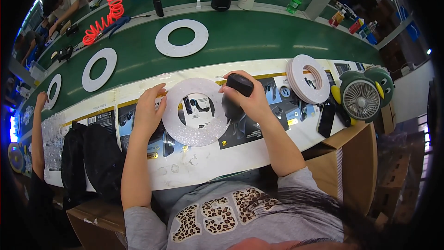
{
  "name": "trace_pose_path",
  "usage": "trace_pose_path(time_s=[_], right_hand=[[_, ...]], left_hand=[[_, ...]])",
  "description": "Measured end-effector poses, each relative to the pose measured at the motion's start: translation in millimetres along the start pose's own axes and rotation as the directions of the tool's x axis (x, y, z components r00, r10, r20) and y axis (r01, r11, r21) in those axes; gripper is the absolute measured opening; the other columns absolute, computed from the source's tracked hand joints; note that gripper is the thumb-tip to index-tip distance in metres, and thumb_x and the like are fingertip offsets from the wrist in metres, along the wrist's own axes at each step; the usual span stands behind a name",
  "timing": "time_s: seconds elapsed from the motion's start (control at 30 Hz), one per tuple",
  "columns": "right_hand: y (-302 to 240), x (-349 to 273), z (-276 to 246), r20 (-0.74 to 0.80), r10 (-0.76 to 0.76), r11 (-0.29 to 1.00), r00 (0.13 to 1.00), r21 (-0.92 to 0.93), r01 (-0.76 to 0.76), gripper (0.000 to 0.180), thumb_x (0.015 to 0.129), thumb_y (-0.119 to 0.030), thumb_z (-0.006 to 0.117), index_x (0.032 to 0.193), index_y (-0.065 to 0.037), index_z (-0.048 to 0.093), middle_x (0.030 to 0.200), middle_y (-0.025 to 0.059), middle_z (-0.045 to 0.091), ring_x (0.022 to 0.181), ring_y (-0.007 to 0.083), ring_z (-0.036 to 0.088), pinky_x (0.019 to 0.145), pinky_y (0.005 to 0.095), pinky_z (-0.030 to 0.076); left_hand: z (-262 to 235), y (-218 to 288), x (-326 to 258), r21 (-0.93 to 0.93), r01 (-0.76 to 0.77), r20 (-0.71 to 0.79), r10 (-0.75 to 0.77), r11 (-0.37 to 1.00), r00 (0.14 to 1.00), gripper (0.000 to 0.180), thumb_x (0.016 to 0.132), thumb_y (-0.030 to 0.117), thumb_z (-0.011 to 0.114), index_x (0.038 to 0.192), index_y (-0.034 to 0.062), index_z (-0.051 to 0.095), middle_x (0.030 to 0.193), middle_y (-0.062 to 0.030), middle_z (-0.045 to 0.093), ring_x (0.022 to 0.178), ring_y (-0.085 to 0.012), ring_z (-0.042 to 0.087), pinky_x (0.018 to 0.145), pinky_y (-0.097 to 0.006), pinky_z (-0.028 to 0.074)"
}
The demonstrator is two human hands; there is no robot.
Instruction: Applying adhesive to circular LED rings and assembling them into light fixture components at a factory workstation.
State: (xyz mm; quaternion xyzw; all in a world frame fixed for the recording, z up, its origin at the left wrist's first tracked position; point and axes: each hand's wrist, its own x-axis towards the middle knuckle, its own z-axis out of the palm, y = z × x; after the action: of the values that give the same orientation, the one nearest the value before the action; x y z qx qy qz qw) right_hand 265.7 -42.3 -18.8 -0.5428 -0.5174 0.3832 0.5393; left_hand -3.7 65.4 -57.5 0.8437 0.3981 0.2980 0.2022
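A flat, white speckled ring [195, 137] lies on the work table in front of me. Through its hole shows printed matter with a dark picture. My left hand [149, 109] is at the ring's left edge, thumb and fingers apart with nothing between them; whether it touches the rim I cannot tell. Over the ring's right side, my right hand [252, 99] grips a black, rounded hand-held tool [239, 84]. Its lower end is blurred, close to the ring, and its exact kind does not show.
A stack of similar rings [296, 85] stands at the right, beside a green fan [361, 99] and a dark phone [326, 118]. More single rings [182, 53] lie on the green conveyor belt [249, 32]. Black bags [99, 157] are at left, near a co-worker's arm [38, 143].
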Motion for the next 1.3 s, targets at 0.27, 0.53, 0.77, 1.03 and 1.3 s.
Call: trace_pose_path(time_s=[0.27,0.53,0.77,1.03,1.3], right_hand=[[-3.1,0.2,-1.2,-0.015,0.012,1.0,1.0,-0.007,-0.012,0.03,0.086,-0.015,0.069,0.11,-0.004,0.057,0.09,0.009,0.068,0.087,0.0137,0.063,0.079,0.0275,0.05],[-2.6,2.5,-6.2,-0.045,0.0,0.998,0.999,0.061,0.003,0.031,0.084,-0.015,0.069,0.11,-0.002,0.057,0.089,0.0095,0.069,0.086,0.0135,0.064,0.078,0.0265,0.05],[-6.0,8.4,-15.2,-0.236,0.071,0.939,0.969,0.344,0.015,0.027,0.085,-0.016,0.066,0.107,-0.003,0.055,0.087,0.0107,0.069,0.077,0.0142,0.063,0.071,0.0272,0.053],[-1.7,10.4,-25.5,-0.327,0.159,0.866,0.931,0.5,0.028,0.031,0.093,-0.031,0.059,0.106,-0.002,0.057,0.099,0.0113,0.066,0.082,0.0144,0.062,0.07,0.0263,0.054],[-2.8,9.2,-20.6,-0.339,0.175,0.845,0.924,0.533,0.036,0.039,0.092,-0.034,0.062,0.112,0.0,0.055,0.108,0.0109,0.062,0.095,0.0163,0.06,0.086,0.03,0.05]], left_hand=[[-0.5,1.5,0.1,-0.014,-0.001,-0.009,0.001,1.0,1.0,0.036,0.084,0.005,0.062,0.12,0.0045,0.056,0.104,-0.0127,0.064,0.101,-0.0291,0.059,0.09,-0.038,0.045],[-2.1,3.5,0.1,-0.025,0.013,-0.007,-0.014,1.0,1.0,0.035,0.085,0.005,0.061,0.119,0.0042,0.056,0.106,-0.0134,0.064,0.102,-0.0297,0.059,0.09,-0.038,0.045],[2.9,6.1,-0.6,0.041,0.021,-0.015,-0.021,0.999,1.0,0.039,0.083,0.009,0.064,0.121,0.0044,0.055,0.111,-0.0157,0.062,0.103,-0.0318,0.058,0.091,-0.039,0.045],[8.5,13.1,-1.3,0.016,0.053,0.083,-0.054,0.998,0.995,0.05,0.08,0.017,0.069,0.125,0.0033,0.052,0.115,-0.018,0.059,0.108,-0.0335,0.055,0.095,-0.04,0.043],[12.7,11.8,-4.0,0.059,-0.069,0.082,0.064,0.996,0.995,0.052,0.078,0.018,0.071,0.124,0.0033,0.052,0.122,-0.0181,0.056,0.118,-0.0341,0.049,0.1,-0.041,0.039]])
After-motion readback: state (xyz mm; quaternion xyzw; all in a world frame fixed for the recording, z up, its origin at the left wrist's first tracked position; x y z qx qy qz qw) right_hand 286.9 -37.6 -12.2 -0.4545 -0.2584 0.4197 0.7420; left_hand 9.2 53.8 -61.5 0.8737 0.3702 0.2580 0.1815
